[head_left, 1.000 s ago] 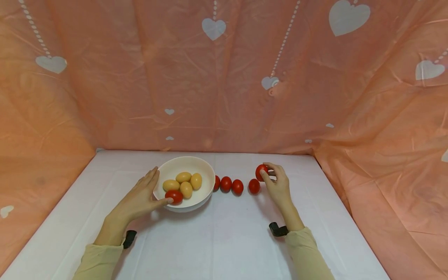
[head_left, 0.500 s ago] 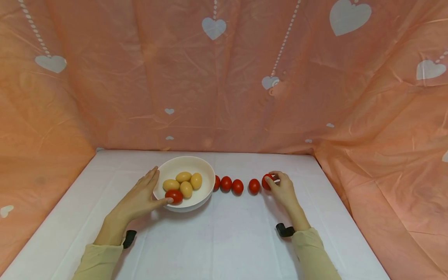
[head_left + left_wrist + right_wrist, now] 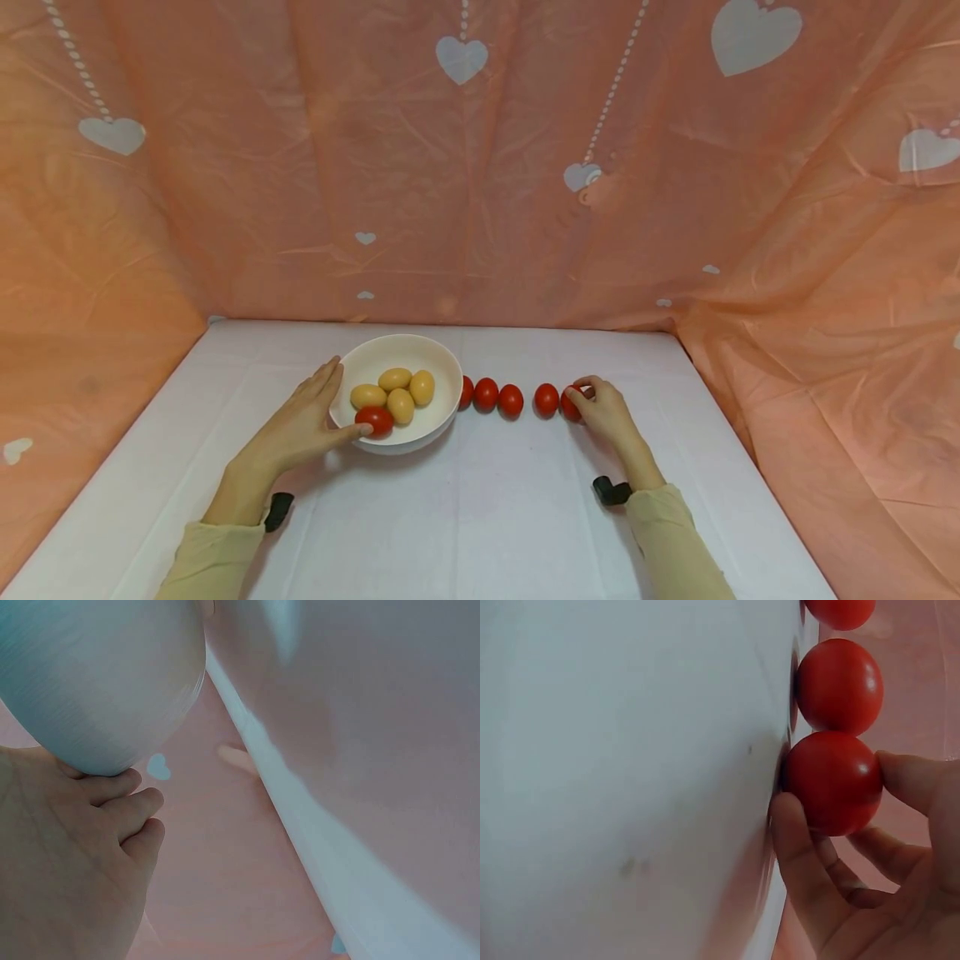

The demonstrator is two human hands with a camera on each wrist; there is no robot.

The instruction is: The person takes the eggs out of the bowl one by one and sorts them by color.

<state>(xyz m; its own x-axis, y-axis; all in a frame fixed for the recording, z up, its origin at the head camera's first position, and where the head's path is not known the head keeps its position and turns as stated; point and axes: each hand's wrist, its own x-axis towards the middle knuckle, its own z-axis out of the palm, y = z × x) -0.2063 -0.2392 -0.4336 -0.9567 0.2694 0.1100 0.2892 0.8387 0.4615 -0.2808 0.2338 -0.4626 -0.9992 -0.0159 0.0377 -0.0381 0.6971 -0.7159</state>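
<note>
My left hand (image 3: 300, 421) holds the white bowl (image 3: 450, 408) at its left side, fingers along the outer wall and thumb over the near rim. In the left wrist view the fingers touch the bowl's outside (image 3: 112, 690). Inside the bowl lie several yellow egg-shaped tomatoes (image 3: 401, 406) and one red tomato (image 3: 374, 421) beside the thumb tip. My right hand (image 3: 611, 417) pinches another red tomato (image 3: 832, 784) on the table between thumb and fingers. That one touches a neighbouring red tomato (image 3: 841, 686) in the right wrist view.
More red tomatoes (image 3: 511, 402) stand in a row between the bowl and my right hand, the leftmost partly hidden by the bowl. A white cloth covers the table (image 3: 457, 517). Orange curtains (image 3: 480, 183) with hearts enclose the back and sides.
My right hand has moved right and down with the red tomato, from above the row to its right end on the table. The left hand and the bowl have stayed in place.
</note>
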